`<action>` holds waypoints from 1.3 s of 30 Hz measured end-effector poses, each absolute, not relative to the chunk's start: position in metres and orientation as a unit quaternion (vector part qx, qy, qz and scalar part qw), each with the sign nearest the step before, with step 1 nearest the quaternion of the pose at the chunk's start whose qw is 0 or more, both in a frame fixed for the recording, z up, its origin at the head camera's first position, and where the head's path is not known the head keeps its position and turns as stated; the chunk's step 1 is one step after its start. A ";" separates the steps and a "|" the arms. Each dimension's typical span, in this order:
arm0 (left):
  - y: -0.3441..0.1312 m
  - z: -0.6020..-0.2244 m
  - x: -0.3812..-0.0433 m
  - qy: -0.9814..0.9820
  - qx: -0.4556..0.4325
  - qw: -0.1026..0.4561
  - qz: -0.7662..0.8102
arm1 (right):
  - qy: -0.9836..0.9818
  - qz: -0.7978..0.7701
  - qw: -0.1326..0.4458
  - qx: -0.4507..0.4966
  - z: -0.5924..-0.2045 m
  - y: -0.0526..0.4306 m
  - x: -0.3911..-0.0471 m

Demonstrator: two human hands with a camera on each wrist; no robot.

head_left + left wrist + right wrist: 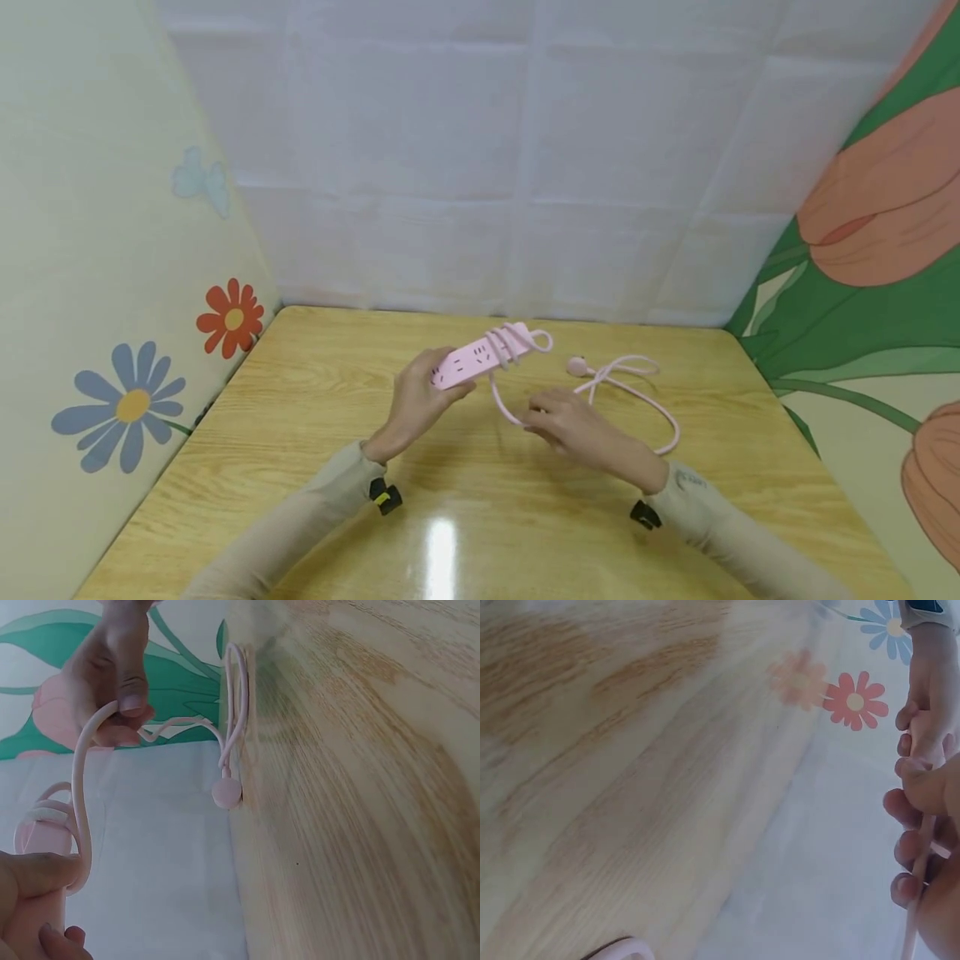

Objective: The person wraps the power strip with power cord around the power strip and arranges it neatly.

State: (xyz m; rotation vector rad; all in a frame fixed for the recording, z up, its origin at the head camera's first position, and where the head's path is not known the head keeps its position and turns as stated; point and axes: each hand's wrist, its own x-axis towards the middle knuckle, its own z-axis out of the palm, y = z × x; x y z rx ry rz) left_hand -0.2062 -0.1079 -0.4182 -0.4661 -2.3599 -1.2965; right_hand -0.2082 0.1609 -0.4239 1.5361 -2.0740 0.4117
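Note:
A pink power strip (472, 362) is tilted up above the table, its socket face toward the head camera. My left hand (422, 398) grips its lower left end. Several turns of pink cord (508, 343) wrap around the strip's far end, where a small loop sticks out. From the wraps the cord runs down to my right hand (573, 427), which pinches it between thumb and fingers. Beyond that hand the loose cord lies in a loop on the table, ending in a round plug (577, 367). In the left wrist view the plug (226, 793) shows beside the doubled cord.
The wooden table (337, 358) reaches back to a white sheet (420, 167). Flower-painted panels (127, 250) stand at left and right. Each wrist carries a black camera mount (386, 496). A bright reflection lies on the table's front part.

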 end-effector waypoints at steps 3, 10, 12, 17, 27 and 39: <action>-0.109 -0.419 -0.206 -0.850 -0.171 0.207 -0.453 | -0.767 0.151 0.264 0.565 -0.421 0.163 -0.208; -0.110 -0.420 -0.206 -0.857 -0.176 0.218 -0.432 | -0.768 0.132 0.270 0.566 -0.415 0.166 -0.208; -0.110 -0.421 -0.206 -0.861 -0.174 0.217 -0.427 | -0.765 0.132 0.274 0.567 -0.414 0.166 -0.208; -0.112 -0.425 -0.207 -0.873 -0.166 0.204 -0.411 | -0.762 0.134 0.281 0.568 -0.412 0.167 -0.209; -0.111 -0.431 -0.207 -0.879 -0.167 0.175 -0.411 | -0.760 0.125 0.291 0.568 -0.406 0.166 -0.202; -0.109 -0.435 -0.203 -0.881 -0.186 0.145 -0.410 | -0.764 0.123 0.285 0.565 -0.398 0.163 -0.196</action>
